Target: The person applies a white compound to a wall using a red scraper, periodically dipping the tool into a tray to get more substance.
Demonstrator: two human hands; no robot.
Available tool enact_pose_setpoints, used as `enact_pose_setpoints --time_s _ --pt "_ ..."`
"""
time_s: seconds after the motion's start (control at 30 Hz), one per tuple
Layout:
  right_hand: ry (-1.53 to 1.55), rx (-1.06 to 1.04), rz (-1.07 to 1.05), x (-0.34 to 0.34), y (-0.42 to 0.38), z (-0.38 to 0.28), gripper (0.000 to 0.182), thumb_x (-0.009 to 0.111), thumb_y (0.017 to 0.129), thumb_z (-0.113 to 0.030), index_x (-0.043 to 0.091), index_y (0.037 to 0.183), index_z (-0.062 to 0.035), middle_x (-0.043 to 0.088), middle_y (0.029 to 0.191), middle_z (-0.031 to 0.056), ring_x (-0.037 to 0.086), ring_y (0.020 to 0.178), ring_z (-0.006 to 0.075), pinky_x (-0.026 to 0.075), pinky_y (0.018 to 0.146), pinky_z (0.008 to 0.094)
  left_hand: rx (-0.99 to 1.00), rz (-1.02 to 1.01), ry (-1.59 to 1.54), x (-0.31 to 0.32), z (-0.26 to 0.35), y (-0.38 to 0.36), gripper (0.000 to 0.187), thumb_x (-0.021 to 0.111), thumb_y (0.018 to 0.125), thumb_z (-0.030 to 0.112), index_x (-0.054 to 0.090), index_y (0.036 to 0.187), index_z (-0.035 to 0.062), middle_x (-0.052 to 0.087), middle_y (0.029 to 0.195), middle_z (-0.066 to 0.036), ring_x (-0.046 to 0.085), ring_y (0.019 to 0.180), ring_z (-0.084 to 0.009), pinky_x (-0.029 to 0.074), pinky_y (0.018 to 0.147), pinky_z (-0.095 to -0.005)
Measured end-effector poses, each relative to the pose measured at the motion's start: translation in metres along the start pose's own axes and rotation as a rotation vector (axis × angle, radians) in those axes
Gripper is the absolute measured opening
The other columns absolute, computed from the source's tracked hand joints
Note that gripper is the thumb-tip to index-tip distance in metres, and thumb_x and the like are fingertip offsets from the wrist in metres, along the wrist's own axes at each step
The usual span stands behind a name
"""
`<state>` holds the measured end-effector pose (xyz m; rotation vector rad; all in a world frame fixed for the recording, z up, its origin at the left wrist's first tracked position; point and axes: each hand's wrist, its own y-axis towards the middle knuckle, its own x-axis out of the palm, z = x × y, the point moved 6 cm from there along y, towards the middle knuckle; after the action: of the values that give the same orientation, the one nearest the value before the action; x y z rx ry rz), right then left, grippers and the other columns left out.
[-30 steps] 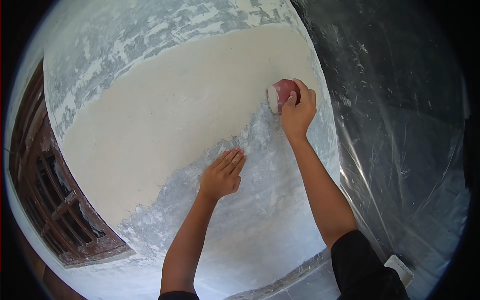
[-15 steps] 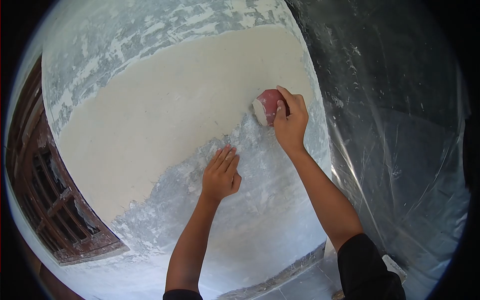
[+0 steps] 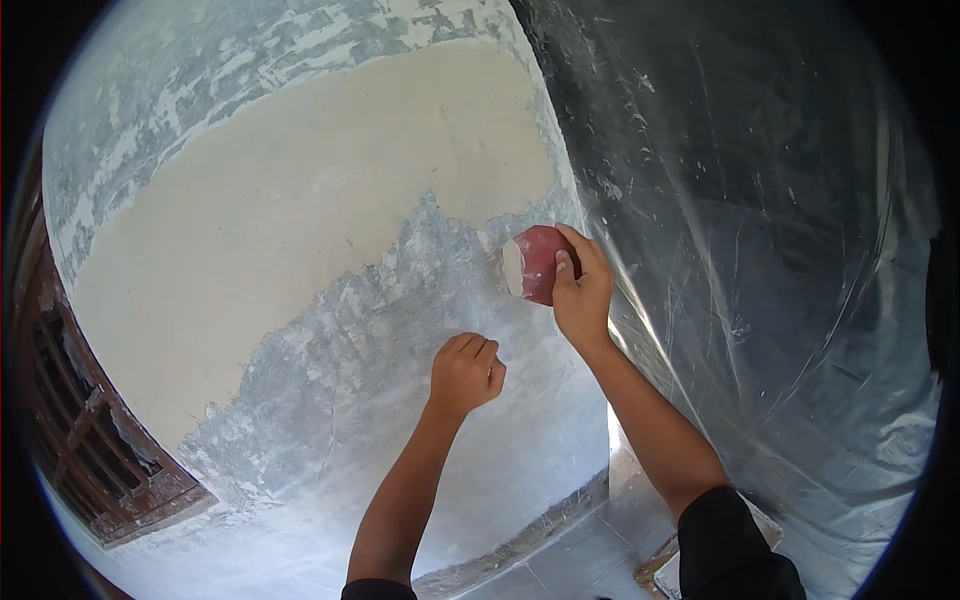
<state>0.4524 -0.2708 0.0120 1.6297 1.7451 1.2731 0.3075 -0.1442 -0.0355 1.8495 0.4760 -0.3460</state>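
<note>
In my right hand (image 3: 585, 295), thumb in front and fingers behind, is a red putty spreader (image 3: 543, 258). Pale putty coats its left edge, which is at the wall. My left hand (image 3: 466, 374) is curled into a loose fist lower and to the left, close to the grey wall (image 3: 370, 420); nothing shows in it. A broad band of smooth cream putty (image 3: 330, 170) covers the upper wall, its ragged lower border running above both hands.
A brown wooden window grille (image 3: 100, 440) is set in the wall at left. Clear plastic sheeting (image 3: 760, 260) hangs along the right side. On the floor (image 3: 570, 555), a putty-smeared board or tray (image 3: 660, 570) lies partly behind my right sleeve.
My right hand has moved down the wall with the spreader. My left hand has shifted lower and its outstretched fingers have curled in. The view has turned slightly to the right.
</note>
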Motion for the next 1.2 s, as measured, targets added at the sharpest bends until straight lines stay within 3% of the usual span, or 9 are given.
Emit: enact_pose_setpoints --time_s 0.33,0.43,0.77,0.97,1.07,1.2 --pt "-0.187 0.111 0.012 -0.083 -0.032 0.024 0.032 0.055 0.088 0.006 0.064 0.117 -0.0005 0.065 0.100 0.0169 0.065 0.089 0.0295 0.050 0.080 0.0358 -0.012 -0.076 -0.230 0.076 0.070 -0.002 0.008 0.063 0.065 0.003 0.065 0.073 0.0048 0.064 0.068 -0.009 0.062 0.062 -0.0249 0.050 0.058 -0.0360" --pt "-0.252 0.178 0.026 -0.111 -0.052 0.030 0.032 0.055 0.090 0.005 0.063 0.121 -0.0008 0.066 0.106 0.0155 0.065 0.095 0.0228 0.049 0.086 0.0316 -0.029 -0.066 -0.342 0.093 0.096 -0.016 0.006 0.063 0.067 0.005 0.064 0.072 0.0059 0.064 0.067 -0.009 0.063 0.062 -0.0251 0.051 0.058 -0.0363" --pt "-0.597 0.434 0.125 -0.252 -0.162 0.030 0.032 0.057 0.091 0.003 0.061 0.122 -0.0040 0.068 0.104 0.0146 0.065 0.091 0.0204 0.050 0.085 0.0319 -0.013 -0.275 -0.664 0.141 0.217 -0.082 0.006 0.061 0.075 0.010 0.066 0.076 0.0060 0.065 0.067 -0.008 0.063 0.061 -0.0259 0.052 0.058 -0.0384" --pt "-0.694 0.631 0.156 -0.344 -0.232 0.020 0.031 0.055 0.093 0.004 0.060 0.122 -0.0045 0.068 0.104 0.0143 0.065 0.091 0.0197 0.049 0.085 0.0311 -0.009 -0.554 -0.786 0.161 0.301 -0.123 0.013 0.059 0.083 0.015 0.066 0.082 0.0053 0.066 0.069 -0.012 0.066 0.064 -0.0299 0.053 0.061 -0.0418" --pt "-0.734 0.684 0.225 -0.391 -0.264 0.012 0.033 0.055 0.092 0.004 0.060 0.123 -0.0058 0.068 0.104 0.0147 0.065 0.091 0.0201 0.049 0.085 0.0311 -0.008 -0.613 -0.847 0.169 0.341 -0.143 0.017 0.056 0.084 0.017 0.063 0.073 0.0062 0.065 0.067 -0.012 0.065 0.062 -0.0294 0.054 0.058 -0.0415" --pt "-0.793 0.823 0.315 -0.437 -0.298 -0.006 0.034 0.058 0.091 0.001 0.060 0.124 -0.0068 0.069 0.104 0.0164 0.067 0.093 0.0228 0.050 0.085 0.0318 -0.021 -0.639 -0.896 0.184 0.390 -0.176 0.018 0.056 0.086 0.017 0.063 0.073 0.0062 0.065 0.068 -0.013 0.066 0.064 -0.0308 0.054 0.060 -0.0428"
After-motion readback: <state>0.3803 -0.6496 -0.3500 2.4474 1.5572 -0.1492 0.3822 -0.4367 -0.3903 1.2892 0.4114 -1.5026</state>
